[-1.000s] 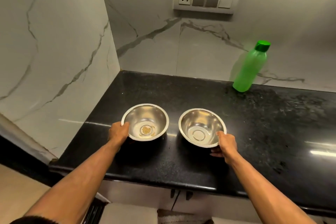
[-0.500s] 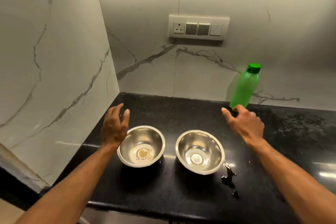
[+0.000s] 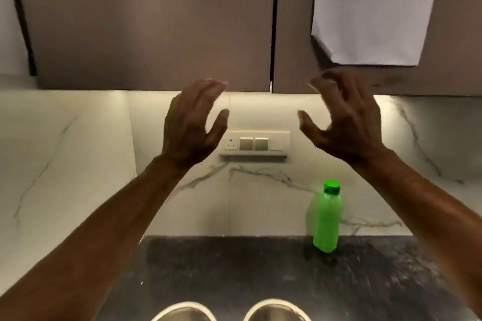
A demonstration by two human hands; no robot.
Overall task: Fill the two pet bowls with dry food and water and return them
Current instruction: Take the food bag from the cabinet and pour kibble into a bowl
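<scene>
Both hands are raised toward the cupboard doors point(image 3: 146, 21), empty: left hand point(image 3: 191, 125) and right hand point(image 3: 344, 122) each with its grip open, fingers spread. Two bowls point(image 3: 182, 311) point(image 3: 276, 310) sit on the dark surface point(image 3: 234, 268) at the bottom edge; a green bottle point(image 3: 327, 221) stands unlabelled by the wall. The print on the taped paper point(image 3: 373, 8) is too blurred to read.

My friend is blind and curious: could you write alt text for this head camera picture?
Two bare hands, left hand and right hand, reach up empty and open toward the closed brown cupboard doors above a black counter. A green bottle stands upright by the marble wall, and two steel bowls peek in at the bottom edge.
</scene>
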